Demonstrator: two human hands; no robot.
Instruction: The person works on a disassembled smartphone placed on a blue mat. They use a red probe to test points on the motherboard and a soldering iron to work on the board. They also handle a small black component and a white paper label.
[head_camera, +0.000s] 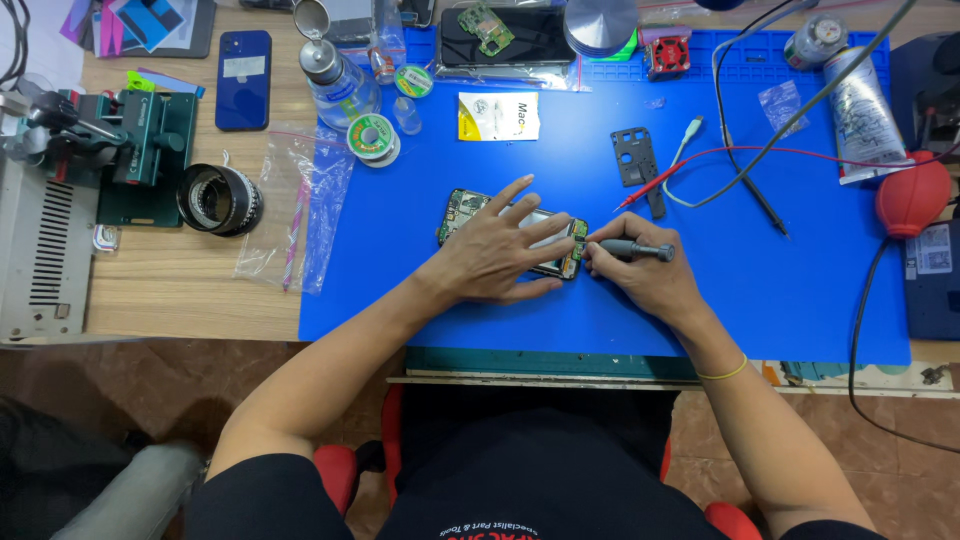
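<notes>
I see the opened smartphone with exposed green circuit board (470, 212) flat on the blue silicone mat (420, 290); left hand (495, 250) fingers splayed, pinning it; right hand (640, 272) fingers gripping grey metal screwdriver (640, 250) at its right end; back already off, board still seated.

Head-worn, looking steeply down from above the seated body onto the blue mat (700, 300) and wooden desk (180, 290). Facing forward, far desk edge at top, lap at bottom. Close range: forearms fill the lower frame. One view only.
</notes>
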